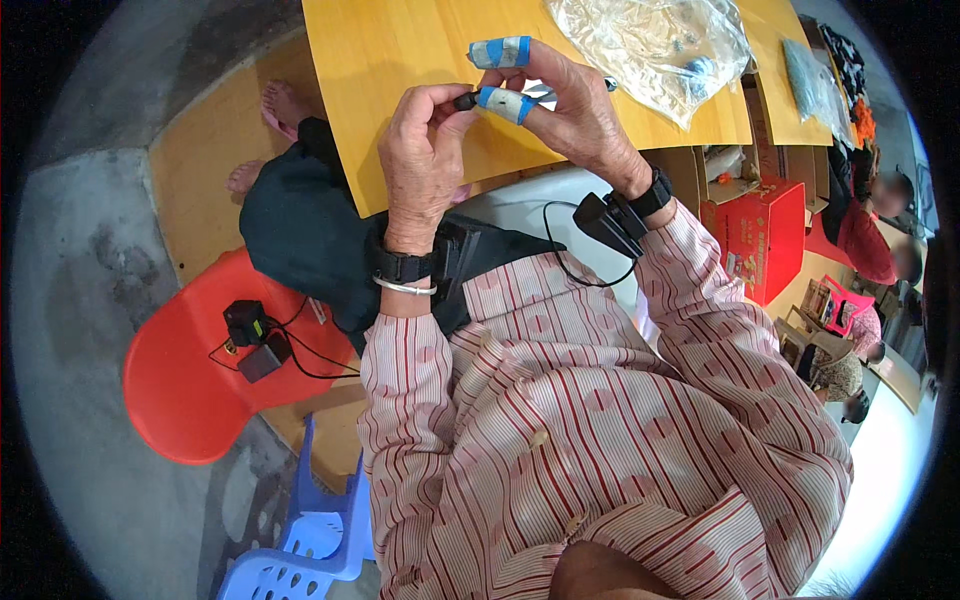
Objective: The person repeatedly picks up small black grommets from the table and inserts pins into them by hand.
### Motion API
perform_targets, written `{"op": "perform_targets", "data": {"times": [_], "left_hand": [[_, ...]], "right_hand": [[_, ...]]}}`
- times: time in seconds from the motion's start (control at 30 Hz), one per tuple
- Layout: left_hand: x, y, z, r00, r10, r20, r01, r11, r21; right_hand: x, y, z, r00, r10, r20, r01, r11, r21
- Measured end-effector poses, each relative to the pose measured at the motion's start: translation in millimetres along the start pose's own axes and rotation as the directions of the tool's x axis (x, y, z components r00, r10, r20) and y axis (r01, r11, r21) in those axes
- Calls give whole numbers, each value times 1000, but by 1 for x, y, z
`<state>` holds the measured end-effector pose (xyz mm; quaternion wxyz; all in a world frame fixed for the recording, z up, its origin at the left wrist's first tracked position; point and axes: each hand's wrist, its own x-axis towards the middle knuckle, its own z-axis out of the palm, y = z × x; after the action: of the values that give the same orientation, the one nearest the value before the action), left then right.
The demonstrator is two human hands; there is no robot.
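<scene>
Over the near edge of the yellow table [400,60], my two hands meet. My left hand [425,150] is closed, pinching a small black piece [466,101] between thumb and fingertips. My right hand [580,110] has thumb and index finger wrapped in blue and whitish tape [508,104]. It is curled around a slim silvery object with dark parts [543,92], partly hidden by the fingers. The taped thumb tip is right by the black piece; whether the two objects are joined I cannot tell. A clear plastic bag [660,45] with small bluish items lies beyond my right hand.
A red box [765,240] stands beside the table on the right. To the left, a red stool [190,370] bears black devices with cables [262,340]. A blue plastic chair [320,530] is at lower left. Other people [865,235] sit at far right.
</scene>
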<state>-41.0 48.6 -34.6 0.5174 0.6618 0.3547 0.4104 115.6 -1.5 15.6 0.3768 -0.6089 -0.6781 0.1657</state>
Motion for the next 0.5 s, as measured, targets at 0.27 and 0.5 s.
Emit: {"op": "perform_targets", "data": {"times": [0.27,0.5], "left_hand": [[-1,3,1,998,50,36,-51,998,43],[-2,2,1,997,31,72,-33,999,28]], "right_hand": [[1,7,-4,995,85,50,-92,981,170],[3,6,-10,984,106,142,-129,978,164]]}}
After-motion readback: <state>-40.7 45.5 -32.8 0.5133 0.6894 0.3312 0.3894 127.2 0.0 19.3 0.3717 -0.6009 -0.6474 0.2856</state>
